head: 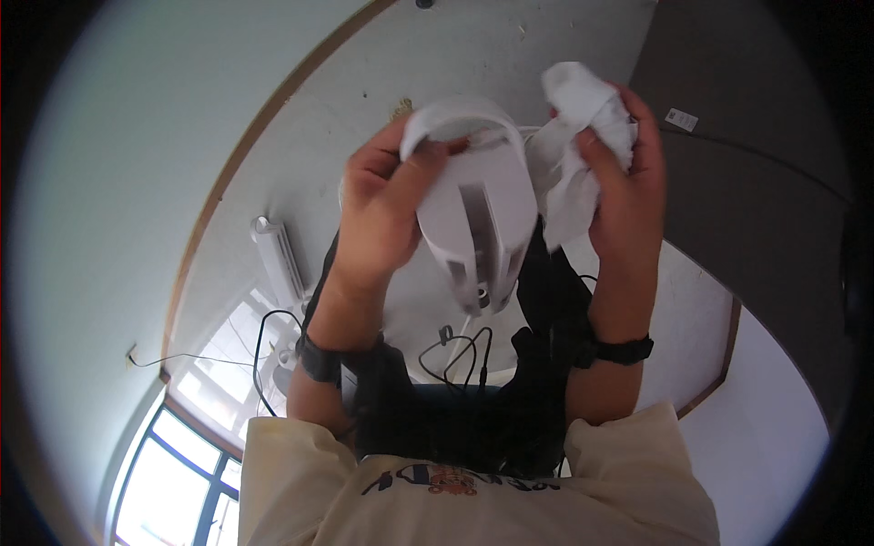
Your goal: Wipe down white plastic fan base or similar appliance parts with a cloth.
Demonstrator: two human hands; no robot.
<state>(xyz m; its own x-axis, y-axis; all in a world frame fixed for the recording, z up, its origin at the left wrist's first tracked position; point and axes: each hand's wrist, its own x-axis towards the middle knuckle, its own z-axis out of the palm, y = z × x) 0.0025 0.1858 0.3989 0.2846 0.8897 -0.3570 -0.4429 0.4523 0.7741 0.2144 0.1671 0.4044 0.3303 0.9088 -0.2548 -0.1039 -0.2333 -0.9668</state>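
My left hand (375, 205) grips a white plastic housing (447, 205) by its rounded upper rim, with the thumb inside the opening. A long slot runs down the middle of the housing, and its lower end narrows around a small round fitting. To its right, my right hand (631, 184) holds a crumpled white cloth (580, 102) between thumb and fingers. The cloth hangs close beside the housing; whether they touch, I cannot tell. Both the housing and the cloth are held up above my lap. Some fingers of both hands are hidden.
A slotted white plastic piece (278, 259) lies on the pale floor (328, 130) at left. Black cables (447, 365) loop between my legs (553, 293). A dark grey surface (737, 75) with a small label (681, 120) stands at upper right. A window (171, 478) is at lower left.
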